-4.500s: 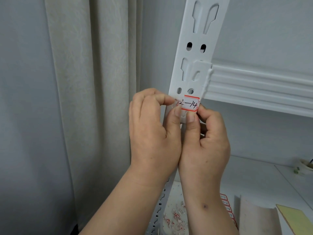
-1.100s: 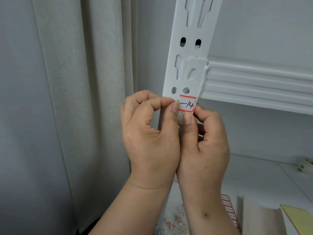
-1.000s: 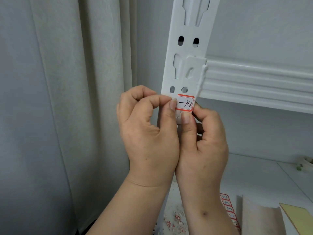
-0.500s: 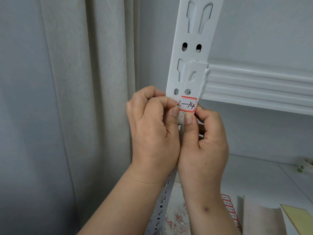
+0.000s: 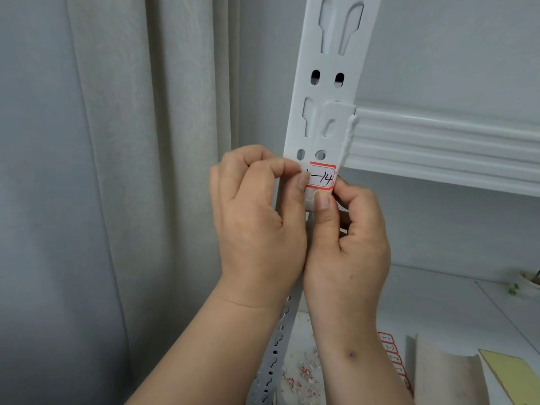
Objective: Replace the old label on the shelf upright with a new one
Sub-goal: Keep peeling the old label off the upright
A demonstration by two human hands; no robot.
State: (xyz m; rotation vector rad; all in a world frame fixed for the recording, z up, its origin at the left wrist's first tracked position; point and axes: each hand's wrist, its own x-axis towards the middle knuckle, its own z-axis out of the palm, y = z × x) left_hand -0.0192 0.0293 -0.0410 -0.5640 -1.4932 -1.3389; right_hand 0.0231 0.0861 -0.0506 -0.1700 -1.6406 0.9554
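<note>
Centre of frame: both hands up against the white shelf upright (image 5: pixel 327 92), working the red-bordered label (image 5: pixel 321 179) stuck just below the pair of round holes, level with the shelf beam (image 5: pixel 444 147) that runs off to the right.

Left hand (image 5: pixel 257 226): thumb and forefinger pinched together on the label's left edge, covering the first character; only "–14" reads. Right hand (image 5: pixel 347 252): thumb pressed to the upright just under the label, fingers curled at its right edge; whether they grip the label I cannot tell.

Change over the last seconds: very little. The label sits in the same spot on the upright, flat, no lifted corner visible; the left pinch has shifted only slightly at the edge.

Judgement: either the old label is resisting the peel or a new one is being pressed down; the frames do not settle which.

Lower right of frame: strip of small labels (image 5: pixel 393 356) on the shelf; paper scraps (image 5: pixel 301 375) beside it.
</note>
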